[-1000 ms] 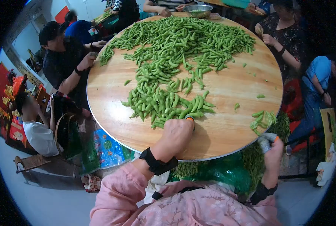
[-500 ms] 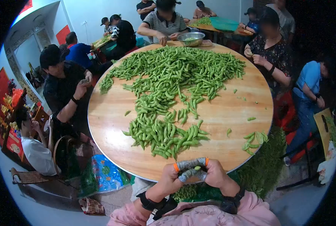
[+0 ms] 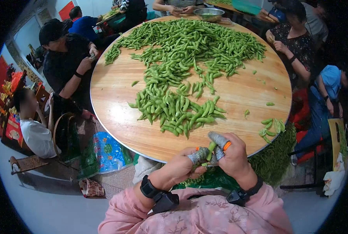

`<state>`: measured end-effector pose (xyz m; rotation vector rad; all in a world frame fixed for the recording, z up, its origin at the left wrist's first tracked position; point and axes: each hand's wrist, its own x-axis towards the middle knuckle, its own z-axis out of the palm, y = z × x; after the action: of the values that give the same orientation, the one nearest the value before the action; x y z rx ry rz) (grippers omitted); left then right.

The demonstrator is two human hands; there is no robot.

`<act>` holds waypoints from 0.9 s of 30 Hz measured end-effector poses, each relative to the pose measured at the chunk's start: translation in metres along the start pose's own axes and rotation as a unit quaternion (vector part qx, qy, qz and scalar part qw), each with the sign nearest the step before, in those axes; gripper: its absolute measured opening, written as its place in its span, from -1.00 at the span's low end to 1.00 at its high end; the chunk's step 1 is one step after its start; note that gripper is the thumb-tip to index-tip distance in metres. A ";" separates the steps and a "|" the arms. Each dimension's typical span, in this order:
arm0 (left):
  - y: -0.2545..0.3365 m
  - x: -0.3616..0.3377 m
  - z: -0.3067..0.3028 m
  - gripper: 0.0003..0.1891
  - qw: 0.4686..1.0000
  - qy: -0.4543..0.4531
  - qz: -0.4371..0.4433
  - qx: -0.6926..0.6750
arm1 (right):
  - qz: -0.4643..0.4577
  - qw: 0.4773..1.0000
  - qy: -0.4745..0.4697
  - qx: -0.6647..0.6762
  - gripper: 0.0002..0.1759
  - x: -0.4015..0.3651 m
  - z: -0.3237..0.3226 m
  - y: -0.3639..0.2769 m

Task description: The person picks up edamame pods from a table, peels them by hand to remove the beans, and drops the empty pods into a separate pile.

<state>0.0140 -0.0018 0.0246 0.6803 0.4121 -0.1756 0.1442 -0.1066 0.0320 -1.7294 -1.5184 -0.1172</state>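
Note:
A green edamame pod [image 3: 211, 150] is pinched between my two hands, just off the near edge of the round wooden table [image 3: 115, 113]. My left hand [image 3: 185, 163] closes on it from the left, and my right hand [image 3: 234, 155] grips it from the right. Grey wrapping with orange bands covers some fingers and thumbs of both hands. Beyond them, a large heap of edamame pods [image 3: 189, 43] spreads across the table, its near end closest to my hands. Below the pod, shelled beans [image 3: 193, 181] show partly in my lap area, mostly hidden by my hands.
Opened pods [image 3: 270, 129] lie near the table's right edge. Waste pods [image 3: 273, 160] are piled on the floor there. A metal bowl [image 3: 209, 15] stands at the far side. People sit around the table, one in black [image 3: 66, 58] at left. A blue plastic bag [image 3: 109, 151] lies on the floor.
The view has tilted down, so the table sits higher. My hands have turned: the right fingers and thumb now point up and left, and a longer pod shows between both hands.

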 end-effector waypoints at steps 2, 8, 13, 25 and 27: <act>-0.001 0.000 -0.001 -0.77 0.999 0.029 0.041 0.012 | 0.168 0.979 0.014 0.111 -0.64 -0.004 0.003 -0.004; -0.006 0.000 -0.008 -0.85 0.869 0.091 0.269 0.404 | 0.393 0.671 -0.065 0.625 -0.69 -0.008 -0.007 0.004; -0.001 -0.003 -0.009 -0.85 0.752 0.097 0.280 0.589 | 0.396 0.601 -0.090 0.688 -0.65 -0.013 0.002 0.017; -0.007 -0.011 -0.009 -0.85 0.903 0.070 0.244 0.347 | 0.383 0.727 -0.043 0.569 -0.77 -0.010 -0.003 -0.003; -0.005 -0.012 -0.011 -0.88 0.864 0.093 0.287 0.404 | 0.374 0.724 -0.063 0.576 -0.78 -0.017 -0.001 0.004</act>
<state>-0.0016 0.0016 0.0186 1.6301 0.2905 0.3158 0.1437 -0.1206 0.0211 -1.1066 -0.5225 1.1472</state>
